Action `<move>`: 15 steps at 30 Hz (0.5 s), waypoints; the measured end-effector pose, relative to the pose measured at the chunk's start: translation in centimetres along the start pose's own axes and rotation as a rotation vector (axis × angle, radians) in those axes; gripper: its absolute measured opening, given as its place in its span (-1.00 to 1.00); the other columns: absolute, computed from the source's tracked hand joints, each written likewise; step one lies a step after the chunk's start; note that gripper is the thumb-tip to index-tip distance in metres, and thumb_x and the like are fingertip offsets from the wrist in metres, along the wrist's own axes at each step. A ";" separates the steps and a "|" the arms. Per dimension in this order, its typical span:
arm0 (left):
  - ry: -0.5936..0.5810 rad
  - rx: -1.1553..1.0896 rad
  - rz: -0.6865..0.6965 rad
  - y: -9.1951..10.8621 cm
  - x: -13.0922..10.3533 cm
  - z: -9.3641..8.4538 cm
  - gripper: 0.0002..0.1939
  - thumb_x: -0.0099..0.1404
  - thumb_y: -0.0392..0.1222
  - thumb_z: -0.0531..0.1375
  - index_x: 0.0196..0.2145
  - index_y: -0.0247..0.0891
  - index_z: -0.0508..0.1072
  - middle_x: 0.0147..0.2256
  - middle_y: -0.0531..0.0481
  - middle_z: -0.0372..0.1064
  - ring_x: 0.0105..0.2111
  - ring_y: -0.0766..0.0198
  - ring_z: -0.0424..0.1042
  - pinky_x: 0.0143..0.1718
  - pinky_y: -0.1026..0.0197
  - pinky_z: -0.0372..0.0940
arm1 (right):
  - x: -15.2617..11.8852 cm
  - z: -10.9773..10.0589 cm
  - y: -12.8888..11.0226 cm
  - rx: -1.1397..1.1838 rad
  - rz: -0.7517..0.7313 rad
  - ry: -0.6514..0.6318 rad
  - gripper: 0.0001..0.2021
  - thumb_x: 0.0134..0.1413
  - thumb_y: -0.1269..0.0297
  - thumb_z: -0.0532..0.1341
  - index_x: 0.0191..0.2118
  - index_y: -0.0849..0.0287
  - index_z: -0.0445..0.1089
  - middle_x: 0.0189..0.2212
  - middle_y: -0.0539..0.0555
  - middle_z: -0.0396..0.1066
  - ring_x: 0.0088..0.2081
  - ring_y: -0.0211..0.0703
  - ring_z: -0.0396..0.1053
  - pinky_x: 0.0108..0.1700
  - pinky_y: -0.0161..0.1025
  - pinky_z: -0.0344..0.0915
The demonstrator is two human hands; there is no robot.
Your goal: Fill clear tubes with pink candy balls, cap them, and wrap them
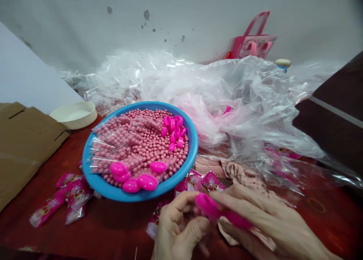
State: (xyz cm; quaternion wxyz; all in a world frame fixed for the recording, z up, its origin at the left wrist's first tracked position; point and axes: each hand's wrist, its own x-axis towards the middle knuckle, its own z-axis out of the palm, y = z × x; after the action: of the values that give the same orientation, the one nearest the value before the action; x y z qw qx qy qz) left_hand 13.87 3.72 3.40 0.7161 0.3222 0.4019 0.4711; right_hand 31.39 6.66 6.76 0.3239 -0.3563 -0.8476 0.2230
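My left hand (183, 226) is closed, thumb and fingers pinching a bright pink plastic cap (205, 205) with a rounded, open rim. Small pinkish shapes, perhaps beads, show blurred between those fingers. My right hand (263, 218) is closed from the other side, its fingers over a second bright pink plastic piece (239, 220) that touches or nearly touches the cap; its shape is mostly covered. Behind both hands stands a blue basin (193, 139) full of pink beads (150, 129). Pink egg-shaped pieces (148, 182) and a cluster of pink rings (177, 129) lie on the beads.
Filled pink packets (76, 192) lie left of the basin, and more packets (211, 181) lie beyond my hands. A beige cloth (241, 172) is beside my right hand. Crumpled clear plastic (255, 97), a white dish (75, 115), a cardboard box (25, 146) and a pink bag (252, 42) surround the basin.
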 end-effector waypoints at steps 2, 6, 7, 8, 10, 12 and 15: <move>0.035 0.044 0.022 -0.1 -0.1 0.4 -0.67 0.05 -0.01 0.34 -0.27 -0.25 0.54 -0.50 0.07 0.34 -0.55 0.44 0.27 -0.50 0.40 0.29 | 0.3 0.6 0.1 0.046 0.135 0.028 -0.82 0.18 0.36 0.14 -0.18 0.02 0.46 -0.57 -0.02 0.43 -0.58 -0.27 0.42 -0.58 -0.44 0.40; 0.083 0.082 0.004 -0.4 -0.2 0.8 -0.65 0.03 0.00 0.34 -0.25 -0.23 0.56 -0.47 0.03 0.38 -0.45 0.35 0.33 -0.38 0.36 0.32 | -0.4 2.5 0.4 0.073 0.208 0.047 -0.81 0.26 0.35 0.04 -0.17 0.08 0.39 -0.48 -0.01 0.50 -0.53 -0.31 0.47 -0.58 -0.52 0.40; 0.088 0.084 -0.021 -0.6 -0.2 0.8 -0.63 0.03 0.01 0.33 -0.24 -0.25 0.56 -0.47 0.02 0.37 -0.48 0.35 0.33 -0.44 0.35 0.33 | -1.0 2.9 0.5 0.029 0.157 0.052 -0.78 0.26 0.32 0.04 -0.06 0.08 0.36 -0.33 0.06 0.52 -0.42 -0.27 0.51 -0.48 -0.48 0.45; 0.093 0.091 -0.048 -0.8 -0.2 0.7 -0.60 0.03 0.03 0.32 -0.23 -0.27 0.55 -0.48 0.02 0.36 -0.53 0.35 0.32 -0.52 0.35 0.33 | -1.6 3.2 0.7 -0.031 0.091 0.050 -0.72 0.26 0.29 0.04 0.05 0.08 0.30 -0.20 0.12 0.50 -0.30 -0.21 0.51 -0.37 -0.43 0.48; 0.102 0.123 -0.090 -1.3 -0.3 0.6 -0.58 0.04 0.03 0.31 -0.21 -0.30 0.54 -0.51 0.04 0.33 -0.62 0.40 0.27 -0.66 0.37 0.28 | -2.9 3.6 1.1 -0.158 -0.027 0.031 -0.61 0.26 0.28 0.03 0.19 0.10 0.18 -0.07 0.19 0.43 -0.16 -0.13 0.48 -0.19 -0.37 0.46; 0.106 0.153 -0.112 -2.1 -0.3 0.4 -0.60 0.05 0.00 0.30 -0.21 -0.33 0.54 -0.54 0.05 0.31 -0.65 0.43 0.25 -0.70 0.40 0.25 | -4.0 3.8 1.5 -0.249 -0.082 0.020 -0.57 0.28 0.33 0.00 0.24 0.12 0.09 -0.12 0.18 0.44 -0.16 -0.15 0.48 -0.13 -0.38 0.43; 0.091 0.171 -0.131 -3.7 -0.2 0.5 -0.64 0.07 -0.06 0.28 -0.20 -0.32 0.54 -0.52 0.04 0.33 -0.62 0.41 0.27 -0.70 0.43 0.24 | -5.2 3.9 2.4 -0.253 -0.070 0.024 -0.56 0.29 0.35 -0.02 0.26 0.11 0.05 -0.18 0.15 0.45 -0.21 -0.21 0.48 -0.16 -0.39 0.43</move>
State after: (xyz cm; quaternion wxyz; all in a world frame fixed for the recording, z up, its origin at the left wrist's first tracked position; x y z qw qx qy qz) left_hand 15.79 2.15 0.55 0.6963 0.3336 0.4928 0.4012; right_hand 32.50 3.74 0.63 0.2939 -0.3672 -0.8769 0.0987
